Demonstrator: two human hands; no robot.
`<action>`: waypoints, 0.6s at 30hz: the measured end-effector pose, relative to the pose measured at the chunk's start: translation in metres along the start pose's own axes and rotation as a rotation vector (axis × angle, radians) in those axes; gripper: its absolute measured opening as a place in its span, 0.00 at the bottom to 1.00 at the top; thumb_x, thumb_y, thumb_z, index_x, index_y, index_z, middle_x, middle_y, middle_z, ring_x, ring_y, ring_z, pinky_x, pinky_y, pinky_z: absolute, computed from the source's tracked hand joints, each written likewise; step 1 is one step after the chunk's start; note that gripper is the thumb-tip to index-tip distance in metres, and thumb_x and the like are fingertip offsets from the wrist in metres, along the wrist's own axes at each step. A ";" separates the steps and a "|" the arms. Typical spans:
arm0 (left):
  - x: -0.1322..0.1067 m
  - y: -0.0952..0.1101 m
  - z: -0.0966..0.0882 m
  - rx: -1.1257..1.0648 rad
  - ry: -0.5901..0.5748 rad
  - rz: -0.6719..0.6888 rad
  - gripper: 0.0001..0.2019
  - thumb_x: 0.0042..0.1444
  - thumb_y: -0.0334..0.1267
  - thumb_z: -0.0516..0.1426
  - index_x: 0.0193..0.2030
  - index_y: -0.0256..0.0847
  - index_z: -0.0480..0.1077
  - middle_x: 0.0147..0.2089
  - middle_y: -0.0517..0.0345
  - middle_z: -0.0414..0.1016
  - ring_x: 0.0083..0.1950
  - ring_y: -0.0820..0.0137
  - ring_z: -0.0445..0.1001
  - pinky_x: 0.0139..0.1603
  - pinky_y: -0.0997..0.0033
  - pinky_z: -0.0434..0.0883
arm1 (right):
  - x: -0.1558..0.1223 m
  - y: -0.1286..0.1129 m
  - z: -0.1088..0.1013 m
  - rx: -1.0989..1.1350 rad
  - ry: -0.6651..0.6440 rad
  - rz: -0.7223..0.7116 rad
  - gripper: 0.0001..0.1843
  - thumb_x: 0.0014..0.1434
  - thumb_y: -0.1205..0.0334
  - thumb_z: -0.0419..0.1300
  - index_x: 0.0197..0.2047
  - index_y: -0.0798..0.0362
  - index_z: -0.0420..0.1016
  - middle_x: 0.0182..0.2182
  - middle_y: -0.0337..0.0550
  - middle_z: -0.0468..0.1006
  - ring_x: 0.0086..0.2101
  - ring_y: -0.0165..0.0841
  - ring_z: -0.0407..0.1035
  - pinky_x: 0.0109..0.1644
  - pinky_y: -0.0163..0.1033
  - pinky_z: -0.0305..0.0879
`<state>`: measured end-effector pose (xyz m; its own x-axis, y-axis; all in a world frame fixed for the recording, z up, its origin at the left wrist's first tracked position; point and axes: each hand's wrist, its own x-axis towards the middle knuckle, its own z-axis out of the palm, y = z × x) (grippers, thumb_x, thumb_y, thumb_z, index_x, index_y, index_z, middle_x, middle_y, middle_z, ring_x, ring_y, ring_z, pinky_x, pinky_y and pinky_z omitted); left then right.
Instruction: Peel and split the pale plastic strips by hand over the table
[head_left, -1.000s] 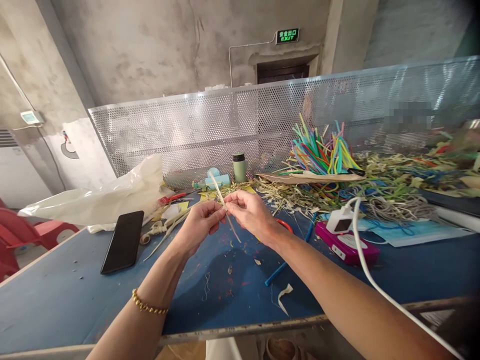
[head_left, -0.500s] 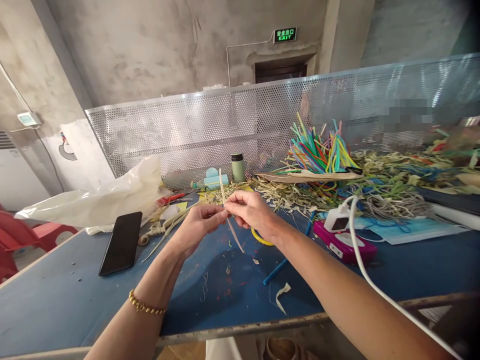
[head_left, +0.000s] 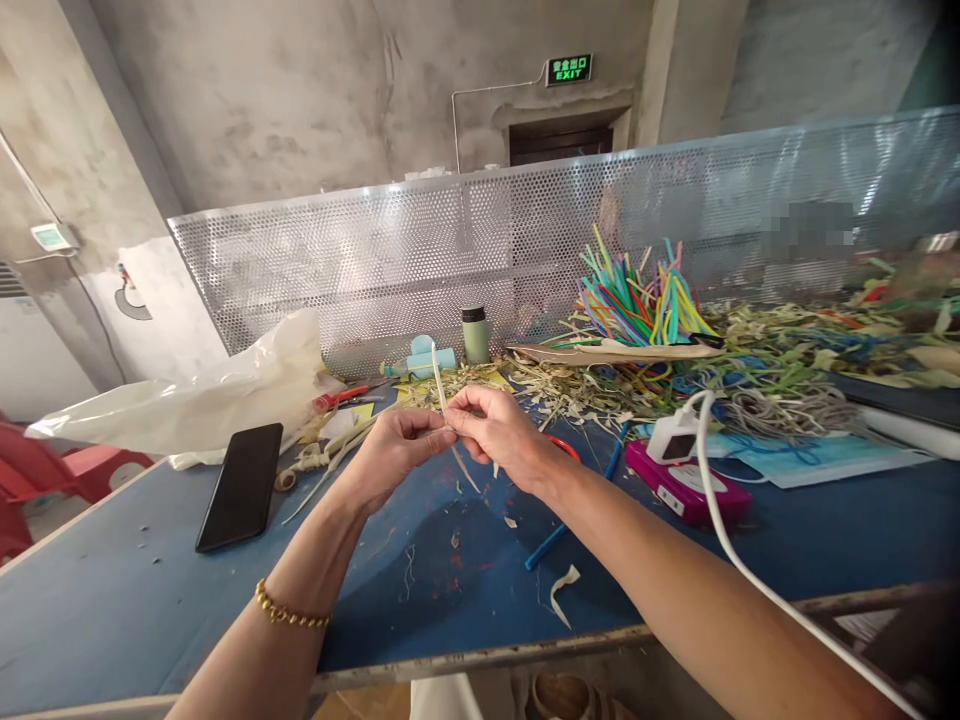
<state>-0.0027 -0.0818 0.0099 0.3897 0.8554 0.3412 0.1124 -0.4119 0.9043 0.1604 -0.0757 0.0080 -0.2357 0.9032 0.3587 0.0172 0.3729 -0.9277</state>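
Over a littered blue table (head_left: pixel 427 625), hands (head_left: pixel 496 435) pinching a pale strip (head_left: pixel 438 373), perforated screen (head_left: pixel 360 275), concrete wall (head_left: pixel 285 100) behind

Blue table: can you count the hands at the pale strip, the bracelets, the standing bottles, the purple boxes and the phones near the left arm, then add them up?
Hands: 2, left hand and right hand, both pinching the pale strip
Gold bracelet: 1
Standing green bottle: 1
Purple box: 1
Black phone: 1
Total: 6
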 end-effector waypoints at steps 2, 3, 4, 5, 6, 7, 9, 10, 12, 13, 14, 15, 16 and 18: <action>0.000 -0.002 -0.001 -0.058 -0.013 -0.014 0.13 0.51 0.44 0.65 0.31 0.34 0.77 0.21 0.65 0.60 0.24 0.79 0.50 0.25 0.73 0.46 | -0.001 -0.001 0.001 0.010 -0.001 -0.015 0.06 0.57 0.61 0.60 0.31 0.53 0.67 0.16 0.30 0.61 0.15 0.22 0.52 0.16 0.29 0.48; 0.001 -0.003 -0.002 -0.096 -0.019 -0.018 0.12 0.51 0.44 0.65 0.31 0.34 0.77 0.22 0.65 0.60 0.24 0.79 0.50 0.25 0.73 0.46 | -0.001 -0.001 0.001 0.003 0.005 -0.030 0.06 0.57 0.61 0.60 0.31 0.53 0.67 0.17 0.30 0.62 0.15 0.22 0.53 0.16 0.29 0.49; 0.001 -0.004 -0.002 -0.135 -0.026 -0.021 0.12 0.51 0.44 0.65 0.31 0.34 0.77 0.22 0.64 0.61 0.24 0.79 0.51 0.25 0.73 0.47 | -0.001 -0.002 0.001 -0.014 0.015 -0.046 0.06 0.57 0.61 0.60 0.31 0.53 0.67 0.18 0.30 0.63 0.16 0.22 0.54 0.17 0.30 0.51; 0.001 -0.005 -0.003 -0.169 -0.035 -0.023 0.12 0.51 0.44 0.65 0.31 0.34 0.77 0.23 0.63 0.62 0.25 0.79 0.52 0.25 0.73 0.47 | 0.000 -0.001 0.000 -0.038 0.027 -0.061 0.06 0.57 0.61 0.60 0.31 0.53 0.68 0.19 0.31 0.64 0.16 0.22 0.55 0.18 0.30 0.53; 0.001 -0.006 -0.003 -0.196 -0.046 -0.025 0.12 0.51 0.43 0.65 0.32 0.34 0.77 0.24 0.62 0.63 0.25 0.78 0.53 0.25 0.73 0.48 | 0.002 -0.001 0.000 -0.071 0.041 -0.078 0.07 0.57 0.61 0.59 0.31 0.54 0.68 0.20 0.32 0.66 0.17 0.23 0.56 0.20 0.31 0.55; 0.001 -0.006 -0.003 -0.216 -0.057 -0.028 0.12 0.50 0.43 0.66 0.32 0.34 0.77 0.25 0.62 0.64 0.25 0.79 0.54 0.26 0.74 0.48 | 0.003 0.000 -0.001 -0.117 0.056 -0.101 0.06 0.58 0.61 0.59 0.31 0.54 0.68 0.21 0.34 0.68 0.18 0.24 0.58 0.22 0.32 0.57; 0.002 -0.007 -0.002 -0.245 -0.059 -0.037 0.12 0.49 0.42 0.67 0.32 0.33 0.77 0.26 0.61 0.64 0.25 0.79 0.54 0.26 0.74 0.48 | 0.006 0.002 -0.004 -0.267 0.106 -0.185 0.06 0.58 0.62 0.58 0.31 0.54 0.70 0.25 0.38 0.72 0.23 0.27 0.64 0.28 0.35 0.61; 0.003 -0.007 -0.002 -0.256 -0.045 -0.042 0.12 0.48 0.42 0.67 0.32 0.32 0.76 0.25 0.61 0.64 0.25 0.79 0.54 0.26 0.74 0.48 | 0.007 0.002 -0.006 -0.370 0.147 -0.254 0.06 0.59 0.64 0.58 0.31 0.55 0.70 0.27 0.41 0.74 0.26 0.29 0.66 0.32 0.36 0.62; 0.004 -0.006 -0.002 -0.273 0.002 -0.040 0.13 0.47 0.42 0.67 0.31 0.32 0.76 0.24 0.62 0.63 0.24 0.79 0.53 0.25 0.73 0.47 | 0.008 0.000 -0.010 -0.580 0.248 -0.407 0.05 0.59 0.65 0.57 0.31 0.55 0.71 0.31 0.44 0.75 0.33 0.32 0.68 0.39 0.39 0.63; 0.004 -0.006 -0.002 -0.274 0.029 -0.033 0.13 0.46 0.42 0.68 0.30 0.32 0.76 0.24 0.62 0.62 0.24 0.79 0.52 0.25 0.73 0.46 | 0.007 -0.002 -0.011 -0.669 0.298 -0.475 0.06 0.60 0.65 0.57 0.32 0.55 0.72 0.33 0.45 0.75 0.35 0.34 0.67 0.42 0.40 0.62; 0.005 -0.006 -0.002 -0.269 0.056 -0.023 0.13 0.46 0.42 0.68 0.30 0.32 0.76 0.24 0.62 0.62 0.24 0.79 0.52 0.25 0.73 0.46 | 0.006 -0.004 -0.011 -0.741 0.336 -0.534 0.06 0.60 0.65 0.56 0.32 0.55 0.72 0.33 0.46 0.74 0.36 0.34 0.67 0.43 0.41 0.61; 0.005 -0.006 -0.002 -0.258 0.081 -0.014 0.14 0.45 0.43 0.68 0.30 0.32 0.76 0.24 0.62 0.62 0.24 0.79 0.52 0.25 0.73 0.46 | 0.004 -0.007 -0.011 -0.792 0.360 -0.580 0.07 0.61 0.64 0.56 0.32 0.55 0.72 0.33 0.46 0.74 0.37 0.35 0.66 0.44 0.41 0.60; 0.005 -0.006 -0.002 -0.241 0.107 -0.007 0.14 0.45 0.43 0.68 0.30 0.33 0.76 0.23 0.62 0.62 0.24 0.79 0.51 0.25 0.73 0.46 | 0.002 -0.009 -0.010 -0.827 0.367 -0.610 0.08 0.62 0.64 0.56 0.31 0.55 0.72 0.32 0.45 0.74 0.36 0.34 0.66 0.44 0.41 0.60; 0.005 -0.005 -0.002 -0.188 0.151 -0.003 0.14 0.45 0.44 0.67 0.29 0.33 0.75 0.22 0.63 0.61 0.23 0.79 0.50 0.25 0.73 0.46 | -0.003 -0.014 -0.008 -0.847 0.328 -0.616 0.12 0.62 0.62 0.55 0.28 0.54 0.71 0.30 0.44 0.73 0.33 0.33 0.64 0.40 0.39 0.59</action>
<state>-0.0034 -0.0744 0.0074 0.2465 0.8996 0.3605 -0.0647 -0.3559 0.9323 0.1684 -0.0815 0.0204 -0.1650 0.4776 0.8630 0.6770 0.6911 -0.2530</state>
